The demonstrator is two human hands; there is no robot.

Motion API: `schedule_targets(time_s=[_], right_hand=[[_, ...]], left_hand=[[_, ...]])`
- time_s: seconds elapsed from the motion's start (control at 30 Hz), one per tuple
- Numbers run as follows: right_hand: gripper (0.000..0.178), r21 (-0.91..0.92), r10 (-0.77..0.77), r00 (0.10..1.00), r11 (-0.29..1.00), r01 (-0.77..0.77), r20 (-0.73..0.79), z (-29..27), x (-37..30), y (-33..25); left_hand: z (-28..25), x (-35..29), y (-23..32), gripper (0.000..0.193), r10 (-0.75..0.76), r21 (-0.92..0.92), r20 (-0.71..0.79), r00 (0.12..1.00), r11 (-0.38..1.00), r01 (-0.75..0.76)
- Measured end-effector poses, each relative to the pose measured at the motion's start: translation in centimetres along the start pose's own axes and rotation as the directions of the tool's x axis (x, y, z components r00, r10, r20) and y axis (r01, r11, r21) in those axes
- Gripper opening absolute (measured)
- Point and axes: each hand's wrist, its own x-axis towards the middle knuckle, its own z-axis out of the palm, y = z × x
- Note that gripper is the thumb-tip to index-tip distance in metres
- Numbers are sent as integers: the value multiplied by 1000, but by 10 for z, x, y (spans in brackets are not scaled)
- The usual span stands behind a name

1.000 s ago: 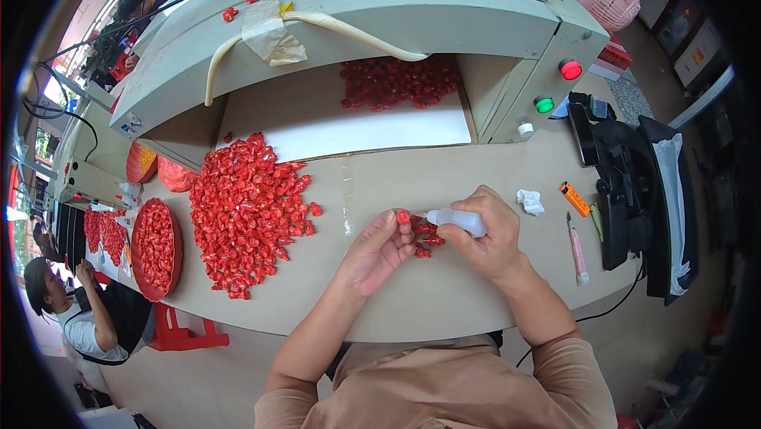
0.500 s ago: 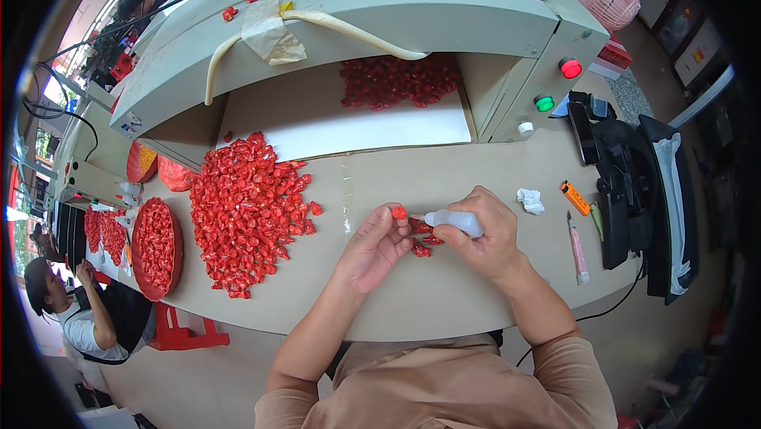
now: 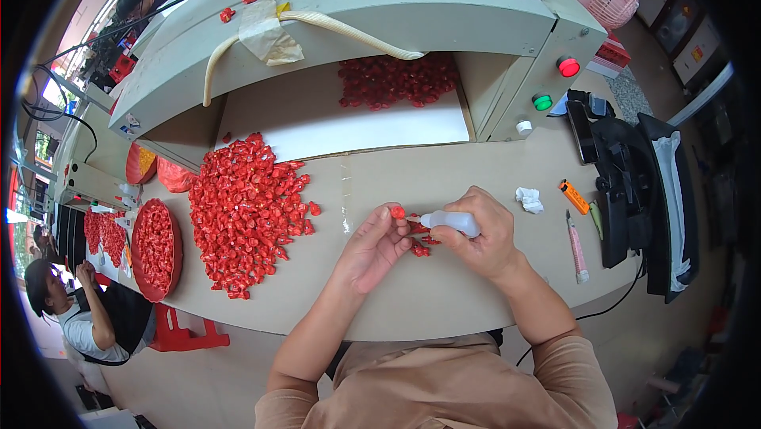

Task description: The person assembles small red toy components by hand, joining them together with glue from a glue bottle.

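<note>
Between the thumb and fingers of my left hand (image 3: 369, 251) is a small red piece (image 3: 398, 212), held above the table. My right hand (image 3: 485, 235) grips a translucent squeeze bottle (image 3: 452, 222), tipped on its side. Its narrow nozzle points left and reaches the red piece or stops just short; I cannot tell which. A few more red pieces (image 3: 420, 247) lie on the table below and between my hands. Left of my left arm spreads a large heap of similar glossy red pieces (image 3: 247, 215).
A grey-green machine (image 3: 444, 21) with an open bay stands behind, with red pieces (image 3: 396, 82) on its white bed. A red tray (image 3: 176, 259) sits at left. Crumpled tissue (image 3: 529, 200), an orange cutter (image 3: 575, 197) and a pink pen-like tool (image 3: 577, 248) lie right. A seated person (image 3: 99, 310) works at far left.
Both hands stay almost where they were, with the red piece and the bottle still in them. The whole view has shifted very slightly.
</note>
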Motion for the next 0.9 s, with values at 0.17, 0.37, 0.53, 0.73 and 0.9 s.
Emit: schedule_targets(time_s=[0.17, 0.37, 0.53, 0.73, 0.9], right_hand=[[27, -12, 11, 1000, 1000, -11, 2, 1, -2, 5], [29, 518, 530, 834, 675, -525, 154, 10, 0, 31], [21, 403, 542, 811, 707, -581, 219, 36, 25, 55], [20, -131, 441, 885, 896, -424, 151, 72, 77, 116], [27, -381, 362, 922, 878, -289, 135, 93, 117, 145]], left_hand=[[-2, 0, 2, 18, -4, -15, 3, 1000, 1000, 4], [-4, -4, 10, 20, 28, -31, 0, 1000, 999, -28], [-8, -6, 19, 19, 89, -67, -5, 996, 994, -89], [-8, -8, 29, 16, 103, -195, -5, 995, 976, -102], [-8, -10, 36, 16, 132, -263, 6, 991, 957, -126]])
